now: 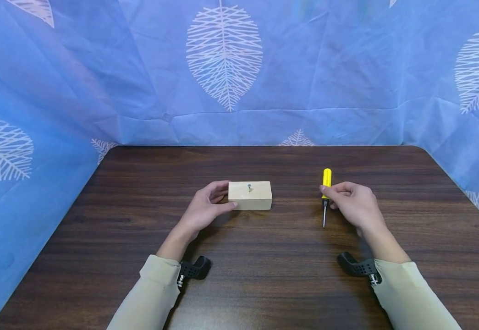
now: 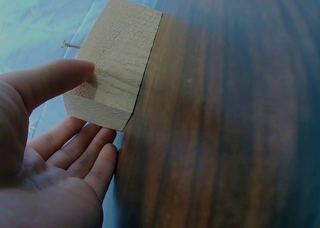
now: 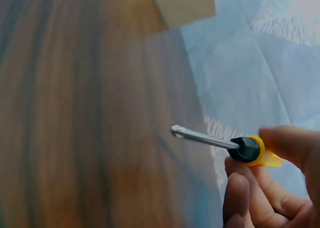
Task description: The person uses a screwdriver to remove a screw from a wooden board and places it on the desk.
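Blue leaf-print cloth (image 1: 148,68) behind dark wood-grain desk (image 1: 264,284). Pale wooden block (image 1: 250,204) near 12 o'clock on desk, screw (image 1: 249,188) upright in its top. Left hand (image 1: 204,208) at block's 9 o'clock end: thumb on near face, fingers moderately spread behind, gripping loosely. Right hand (image 1: 356,201) well apart, toward 3 o'clock from block: fingers narrow, pinching yellow-handled screwdriver (image 1: 325,200), tip toward 6 o'clock.
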A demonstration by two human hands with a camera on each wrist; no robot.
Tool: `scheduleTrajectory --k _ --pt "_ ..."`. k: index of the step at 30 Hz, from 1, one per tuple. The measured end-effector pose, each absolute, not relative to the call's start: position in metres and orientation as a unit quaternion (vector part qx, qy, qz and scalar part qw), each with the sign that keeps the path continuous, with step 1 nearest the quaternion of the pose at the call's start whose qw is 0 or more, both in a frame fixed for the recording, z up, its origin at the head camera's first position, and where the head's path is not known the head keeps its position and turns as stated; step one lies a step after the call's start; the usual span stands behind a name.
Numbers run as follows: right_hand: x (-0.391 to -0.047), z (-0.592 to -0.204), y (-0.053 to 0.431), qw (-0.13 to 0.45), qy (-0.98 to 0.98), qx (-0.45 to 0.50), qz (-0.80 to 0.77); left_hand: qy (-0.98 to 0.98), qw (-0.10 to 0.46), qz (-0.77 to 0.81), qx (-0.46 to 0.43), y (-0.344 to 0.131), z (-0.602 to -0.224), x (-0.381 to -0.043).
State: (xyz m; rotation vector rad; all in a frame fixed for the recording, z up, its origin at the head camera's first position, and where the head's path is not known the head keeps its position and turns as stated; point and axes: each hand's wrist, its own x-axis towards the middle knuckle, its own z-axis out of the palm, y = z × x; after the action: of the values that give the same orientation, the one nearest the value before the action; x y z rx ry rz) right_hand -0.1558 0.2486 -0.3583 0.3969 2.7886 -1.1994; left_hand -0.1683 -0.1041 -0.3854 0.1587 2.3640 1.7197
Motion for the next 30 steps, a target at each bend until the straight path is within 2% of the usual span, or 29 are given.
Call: scheduleTrajectory --k 16,30 --pt "-0.157 -0.330 0.212 -0.016 0.802 0.079 -0.591 0.783 0.117 0.609 0.046 -0.107 -0.385 -0.170" --pt "-0.169 -0.318 0.170 -0.026 0.770 0.031 -0.637 0.786 0.116 0.605 0.039 -0.106 -0.386 -0.172"
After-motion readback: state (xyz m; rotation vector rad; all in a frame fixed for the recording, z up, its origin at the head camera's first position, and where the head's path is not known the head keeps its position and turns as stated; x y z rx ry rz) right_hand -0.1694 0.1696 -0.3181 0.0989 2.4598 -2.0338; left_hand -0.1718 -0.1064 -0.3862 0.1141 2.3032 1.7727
